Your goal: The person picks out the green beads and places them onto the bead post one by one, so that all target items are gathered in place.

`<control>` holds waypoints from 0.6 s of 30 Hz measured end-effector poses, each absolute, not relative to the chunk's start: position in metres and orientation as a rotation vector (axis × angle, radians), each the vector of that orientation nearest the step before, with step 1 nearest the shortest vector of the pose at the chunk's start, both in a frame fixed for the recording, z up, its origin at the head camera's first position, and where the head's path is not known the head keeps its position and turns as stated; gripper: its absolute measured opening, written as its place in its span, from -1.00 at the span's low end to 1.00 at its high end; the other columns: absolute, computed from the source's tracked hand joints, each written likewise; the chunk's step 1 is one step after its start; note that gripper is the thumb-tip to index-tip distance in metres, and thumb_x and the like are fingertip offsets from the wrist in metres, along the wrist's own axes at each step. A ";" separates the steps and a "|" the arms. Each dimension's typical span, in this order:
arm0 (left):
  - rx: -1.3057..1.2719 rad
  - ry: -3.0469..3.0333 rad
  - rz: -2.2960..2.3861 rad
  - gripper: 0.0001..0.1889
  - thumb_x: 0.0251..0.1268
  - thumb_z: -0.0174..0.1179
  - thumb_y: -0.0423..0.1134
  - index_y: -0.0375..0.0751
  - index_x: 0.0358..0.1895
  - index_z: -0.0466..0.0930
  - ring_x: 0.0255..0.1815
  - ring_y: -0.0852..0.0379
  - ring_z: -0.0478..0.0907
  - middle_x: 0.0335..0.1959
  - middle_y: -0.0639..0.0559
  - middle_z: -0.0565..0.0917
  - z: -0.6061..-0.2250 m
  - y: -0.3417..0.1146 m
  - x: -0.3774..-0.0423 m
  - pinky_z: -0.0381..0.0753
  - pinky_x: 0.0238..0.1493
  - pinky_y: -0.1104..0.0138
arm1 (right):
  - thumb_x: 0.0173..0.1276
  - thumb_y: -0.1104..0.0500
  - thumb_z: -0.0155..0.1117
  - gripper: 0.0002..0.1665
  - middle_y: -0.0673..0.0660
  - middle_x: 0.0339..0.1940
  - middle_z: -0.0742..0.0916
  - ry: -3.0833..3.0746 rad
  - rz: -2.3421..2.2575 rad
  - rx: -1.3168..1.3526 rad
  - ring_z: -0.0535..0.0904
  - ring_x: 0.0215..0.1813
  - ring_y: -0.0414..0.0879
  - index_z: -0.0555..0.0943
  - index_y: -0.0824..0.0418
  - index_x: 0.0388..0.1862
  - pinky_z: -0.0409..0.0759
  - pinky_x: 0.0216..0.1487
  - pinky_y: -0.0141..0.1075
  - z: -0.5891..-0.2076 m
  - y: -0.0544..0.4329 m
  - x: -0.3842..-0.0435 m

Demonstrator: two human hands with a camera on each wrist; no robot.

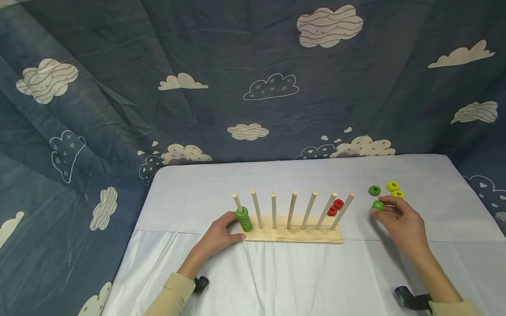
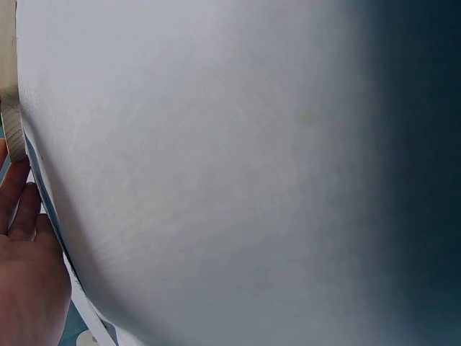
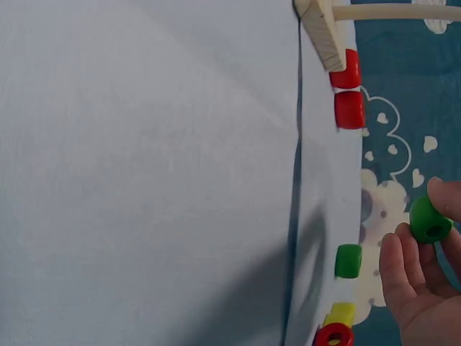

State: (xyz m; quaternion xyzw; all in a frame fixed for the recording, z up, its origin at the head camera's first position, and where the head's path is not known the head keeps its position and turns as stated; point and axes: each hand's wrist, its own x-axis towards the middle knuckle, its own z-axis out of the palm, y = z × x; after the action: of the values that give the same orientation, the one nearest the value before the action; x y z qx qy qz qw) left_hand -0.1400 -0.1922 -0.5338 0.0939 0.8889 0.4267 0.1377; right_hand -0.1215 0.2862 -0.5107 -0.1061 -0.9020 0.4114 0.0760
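Observation:
A wooden peg board with several upright pegs stands on the table. Its leftmost peg carries a stack of green beads. My left hand grips the board's left end, thumb at the front edge and fingers around the back. In the left wrist view, fingertips meet the board's end. Off to the right, above the cloth, my right hand pinches a green bead between thumb and fingers; the bead's hole shows in the right wrist view.
Behind the board's right end lie two red beads. Another green bead and two yellow beads rest beyond my right hand. A further red bead shows in the right wrist view. White cloth covers the table; a cloud-patterned curtain hangs behind.

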 end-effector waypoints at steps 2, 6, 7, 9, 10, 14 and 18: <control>0.268 2.572 1.233 -0.37 0.25 0.51 -0.17 -0.10 0.41 0.58 0.58 -0.17 0.45 0.41 -0.05 0.63 -0.533 -0.192 -0.140 0.37 0.65 -0.13 | 0.49 0.16 0.42 -0.44 0.33 0.19 0.69 -2.692 1.254 -0.333 0.37 -0.16 -0.80 0.52 0.31 0.37 0.51 -0.20 -0.85 -0.507 0.283 -0.121; 0.269 2.576 1.227 -0.37 0.25 0.51 -0.18 -0.11 0.40 0.59 0.57 -0.17 0.45 0.41 -0.05 0.63 -0.533 -0.192 -0.139 0.38 0.64 -0.13 | 0.46 0.15 0.46 -0.45 0.23 0.13 0.69 -2.682 1.250 -0.342 0.42 -0.18 -0.76 0.54 0.30 0.33 0.53 -0.20 -0.83 -0.500 0.278 -0.119; 0.269 2.576 1.226 -0.37 0.25 0.51 -0.18 -0.11 0.40 0.59 0.58 -0.17 0.45 0.41 -0.05 0.63 -0.533 -0.192 -0.140 0.38 0.64 -0.13 | 0.45 0.15 0.47 -0.45 0.21 0.12 0.69 -2.680 1.246 -0.343 0.42 -0.19 -0.75 0.55 0.30 0.32 0.53 -0.20 -0.83 -0.499 0.277 -0.119; 0.270 2.577 1.224 -0.37 0.25 0.51 -0.19 -0.11 0.40 0.59 0.58 -0.16 0.45 0.41 -0.04 0.63 -0.533 -0.192 -0.140 0.38 0.64 -0.12 | 0.44 0.14 0.48 -0.45 0.17 0.10 0.68 -2.677 1.237 -0.345 0.42 -0.18 -0.73 0.57 0.29 0.32 0.52 -0.19 -0.84 -0.496 0.275 -0.118; 0.272 2.579 1.223 -0.37 0.25 0.51 -0.19 -0.11 0.40 0.59 0.58 -0.16 0.45 0.41 -0.04 0.63 -0.533 -0.192 -0.140 0.38 0.64 -0.12 | 0.44 0.14 0.49 -0.46 0.16 0.09 0.68 -2.675 1.235 -0.346 0.42 -0.18 -0.73 0.58 0.29 0.32 0.51 -0.19 -0.85 -0.495 0.274 -0.118; 0.271 2.579 1.224 -0.37 0.25 0.50 -0.20 -0.12 0.40 0.59 0.58 -0.15 0.46 0.41 -0.04 0.63 -0.533 -0.191 -0.140 0.38 0.65 -0.11 | 0.46 0.09 0.48 -0.44 0.16 0.12 0.66 -2.673 1.234 -0.349 0.41 -0.16 -0.69 0.60 0.26 0.35 0.47 -0.17 -0.88 -0.491 0.269 -0.116; 0.270 2.575 1.228 -0.38 0.25 0.50 -0.20 -0.12 0.40 0.59 0.57 -0.15 0.46 0.40 -0.04 0.63 -0.532 -0.191 -0.140 0.38 0.65 -0.11 | 0.48 0.06 0.46 -0.42 0.16 0.13 0.66 -2.666 1.212 -0.327 0.39 -0.12 -0.64 0.61 0.25 0.38 0.43 -0.13 -0.90 -0.486 0.266 -0.115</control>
State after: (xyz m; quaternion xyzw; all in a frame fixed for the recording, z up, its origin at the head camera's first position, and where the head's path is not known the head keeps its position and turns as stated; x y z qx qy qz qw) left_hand -0.1395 -0.1913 -0.5324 0.0933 0.8901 0.4245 0.1374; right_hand -0.1152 0.2664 -0.4856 -0.1103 -0.9005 0.4092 0.0971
